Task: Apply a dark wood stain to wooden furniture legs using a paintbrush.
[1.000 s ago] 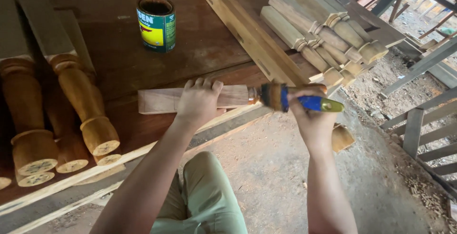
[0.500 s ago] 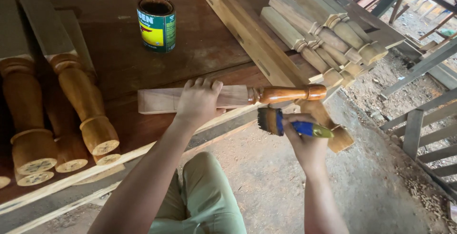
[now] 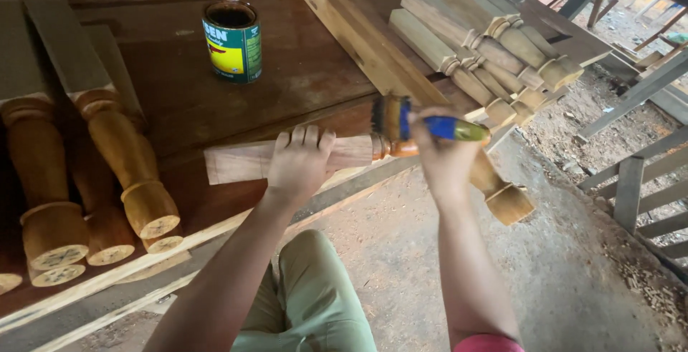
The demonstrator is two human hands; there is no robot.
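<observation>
A turned wooden leg (image 3: 236,163) lies across the front edge of the dark wooden table (image 3: 308,73). Its square end is bare pale wood and its round end (image 3: 502,194), sticking out past the table, is coated amber. My left hand (image 3: 299,162) grips the square part and holds it down. My right hand (image 3: 441,158) holds a paintbrush with a blue and yellow handle (image 3: 448,130). The brush's bristles (image 3: 383,117) rest on the leg's round section just right of my left hand.
An open green and yellow tin (image 3: 232,40) stands at the table's middle back. Several coated legs (image 3: 125,158) lie at the left, several bare ones (image 3: 473,37) are stacked at the right beside a plank (image 3: 358,37). Wooden frames (image 3: 631,187) stand on the dirt floor at right.
My right hand has lifted the brush from below the leg back up onto its round section. My left hand has kept its grip on the square end.
</observation>
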